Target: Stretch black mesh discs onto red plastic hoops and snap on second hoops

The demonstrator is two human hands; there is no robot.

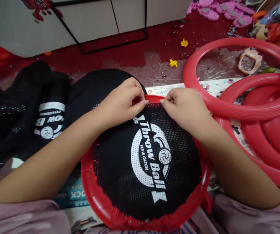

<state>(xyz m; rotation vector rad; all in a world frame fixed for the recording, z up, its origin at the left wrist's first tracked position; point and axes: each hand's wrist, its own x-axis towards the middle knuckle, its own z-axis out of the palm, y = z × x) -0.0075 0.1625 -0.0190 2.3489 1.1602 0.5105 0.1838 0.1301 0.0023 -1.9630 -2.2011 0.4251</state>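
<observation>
The left hand (127,100) and the right hand (185,107) each pinch the far edge of a black mesh (115,178), thumb against fingers, and the two grips are near to each other, with a strip of the red ring (91,187) showing between them. The mesh is round and thin, full of small holes, with an uneven border against the shiny ring. It lies inside the ring, spreading from the fingertips toward the person's body. On it, in white letters, one can read "Throw Ball" and, smaller, "FLY & CATCH", beside a drawn ball. At the left, a pile of black cloth (15,91) carries similar white print, only partly visible. At the right lie other red rings (194,74), overlapping.
</observation>
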